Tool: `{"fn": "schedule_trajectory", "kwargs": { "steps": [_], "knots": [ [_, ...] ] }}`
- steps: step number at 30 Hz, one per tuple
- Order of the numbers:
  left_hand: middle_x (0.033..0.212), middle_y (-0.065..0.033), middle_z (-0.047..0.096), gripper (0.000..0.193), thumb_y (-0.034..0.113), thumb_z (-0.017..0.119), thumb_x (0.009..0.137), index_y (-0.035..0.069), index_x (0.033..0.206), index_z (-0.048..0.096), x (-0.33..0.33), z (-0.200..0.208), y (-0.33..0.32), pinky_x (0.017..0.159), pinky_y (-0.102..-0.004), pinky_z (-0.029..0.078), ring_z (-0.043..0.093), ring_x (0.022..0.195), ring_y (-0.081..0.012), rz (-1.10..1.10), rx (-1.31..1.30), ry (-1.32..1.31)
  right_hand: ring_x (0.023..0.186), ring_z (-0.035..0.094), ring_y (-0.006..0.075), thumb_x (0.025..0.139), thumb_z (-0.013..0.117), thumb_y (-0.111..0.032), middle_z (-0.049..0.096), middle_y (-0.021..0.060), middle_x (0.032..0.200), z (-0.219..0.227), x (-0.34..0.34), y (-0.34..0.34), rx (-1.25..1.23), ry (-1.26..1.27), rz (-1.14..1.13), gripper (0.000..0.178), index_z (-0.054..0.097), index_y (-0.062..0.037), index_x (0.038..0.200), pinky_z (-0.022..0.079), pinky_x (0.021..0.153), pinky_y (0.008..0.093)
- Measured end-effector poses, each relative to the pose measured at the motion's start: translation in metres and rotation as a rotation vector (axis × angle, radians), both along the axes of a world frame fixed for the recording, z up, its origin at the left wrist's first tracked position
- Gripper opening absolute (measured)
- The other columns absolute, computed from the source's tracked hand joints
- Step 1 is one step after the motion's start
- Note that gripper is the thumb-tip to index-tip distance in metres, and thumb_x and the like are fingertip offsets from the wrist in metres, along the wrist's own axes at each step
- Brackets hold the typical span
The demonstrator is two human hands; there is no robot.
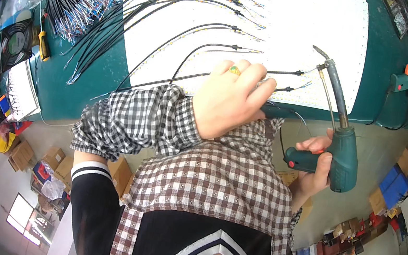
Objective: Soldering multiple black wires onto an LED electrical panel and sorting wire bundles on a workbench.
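- A fan [14,43] and a yellow-handled screwdriver [43,45] are lying at the far left of the green bench [80,90].
- A bundle of black cables [93,21] with coloured wire ends is fanning out from the upper left across a white panel [305,16].
- The left hand [229,99], in a checked sleeve [136,120], is being held over the near edge of the panel; its fingers [264,94] are curled together, and what they are pressing cannot be told, since the hand is hiding it.
- Two cable tips [291,81] with bare wires are lying just beside those fingers, on the panel.
- A green soldering gun [339,158] is being gripped by the right hand [314,168] at the bench edge, the fingers clamped on its handle; its tip [320,51] is being held over the panel, near the cable tips.
- A green glue gun [406,78] is resting on the bench at the right.
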State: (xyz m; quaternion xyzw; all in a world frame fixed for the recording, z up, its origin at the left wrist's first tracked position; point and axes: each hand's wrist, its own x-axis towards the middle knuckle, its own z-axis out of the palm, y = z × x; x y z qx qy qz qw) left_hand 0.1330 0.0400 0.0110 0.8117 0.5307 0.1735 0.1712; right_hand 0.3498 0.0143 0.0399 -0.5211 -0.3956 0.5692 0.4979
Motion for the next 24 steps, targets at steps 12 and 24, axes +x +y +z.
{"fn": "schedule_trajectory", "kwargs": {
  "steps": [12,24],
  "knots": [
    [0.079,-0.0057,0.047,0.017,0.011,0.055,0.067,0.007,0.083,0.052,0.004,-0.015,-0.003,0.064,-0.0301,0.042,0.051,0.070,-0.0185,-0.013,0.073,-0.137,0.076,0.056,0.0235,0.084,0.055,-0.022,0.055,0.0142,0.083,-0.003,0.006,-0.005,0.086,-0.012,-0.079,0.053,0.037,0.0162,0.117,0.054,0.062,0.0325],
    [0.085,-0.0123,0.049,0.021,0.011,0.063,0.077,0.002,0.091,0.050,-0.003,-0.002,0.009,0.057,-0.0353,0.045,0.055,0.065,-0.0292,0.243,-0.126,-0.295,0.078,0.053,0.0208,0.089,0.047,-0.030,0.053,0.0116,0.082,-0.006,0.014,-0.002,0.209,-0.061,-0.072,0.048,0.044,0.0098,0.115,0.052,0.054,0.0255]
  ]
}}
